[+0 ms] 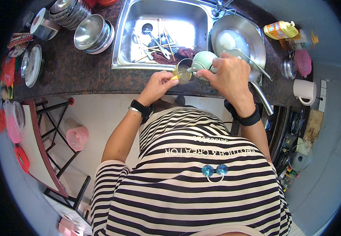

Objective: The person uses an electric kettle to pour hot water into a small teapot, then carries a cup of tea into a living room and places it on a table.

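Note:
My left hand grips the yellow handle of a small round cup at the front rim of the sink. The cup's open mouth faces up and its inside looks partly shadowed. A pale green teapot is in my right hand, with fingers around its handle side. It is tilted towards the left, and its spout reaches over the cup's mouth. Whether any liquid flows from the spout cannot be made out. Both hands are above the counter's front strip.
In the steel sink lie a ladle, several chopsticks and a dark red cloth. A wok holding a white ladle stands right. Stacked bowls stand left; a yellow bottle and white mug are far right.

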Available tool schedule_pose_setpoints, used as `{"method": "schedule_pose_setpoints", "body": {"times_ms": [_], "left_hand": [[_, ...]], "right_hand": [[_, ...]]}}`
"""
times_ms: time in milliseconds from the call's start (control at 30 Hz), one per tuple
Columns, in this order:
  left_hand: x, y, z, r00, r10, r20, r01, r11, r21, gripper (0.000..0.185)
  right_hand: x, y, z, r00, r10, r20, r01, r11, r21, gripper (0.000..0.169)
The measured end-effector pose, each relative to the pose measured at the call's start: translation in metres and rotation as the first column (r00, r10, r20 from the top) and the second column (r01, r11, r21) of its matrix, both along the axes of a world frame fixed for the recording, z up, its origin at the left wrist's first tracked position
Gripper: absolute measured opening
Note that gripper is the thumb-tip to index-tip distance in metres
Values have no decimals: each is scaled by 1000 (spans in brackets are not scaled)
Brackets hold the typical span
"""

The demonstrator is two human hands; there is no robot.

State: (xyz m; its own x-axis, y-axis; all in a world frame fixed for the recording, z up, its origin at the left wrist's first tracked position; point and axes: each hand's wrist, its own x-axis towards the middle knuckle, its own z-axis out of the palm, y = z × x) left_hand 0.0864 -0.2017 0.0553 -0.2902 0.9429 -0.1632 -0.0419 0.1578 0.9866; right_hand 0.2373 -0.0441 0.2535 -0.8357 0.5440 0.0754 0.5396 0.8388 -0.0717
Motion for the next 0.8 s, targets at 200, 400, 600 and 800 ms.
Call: {"method": "schedule_pose_setpoints", "body": {"times_ms": [200,400,600,800], "left_hand": [[-3,0,-13,998,-31,63,33,999,-25,24],[-2,-1,-17,989,-4,145,1,1000,17,28],[-2,-2,-20,995,-9,97,10,1000,-5,28],[-4,-3,-18,997,-39,65,40,999,-16,23]], "right_hand": [[-4,-1,0,1000,20,15,-21,1000,21,50],[-6,-2,-1,998,43,51,-44,999,6,43],[-6,-5,-7,997,81,4,-81,996,35,46],[-8,-9,-2,995,79,61,-80,997,20,38]]}}
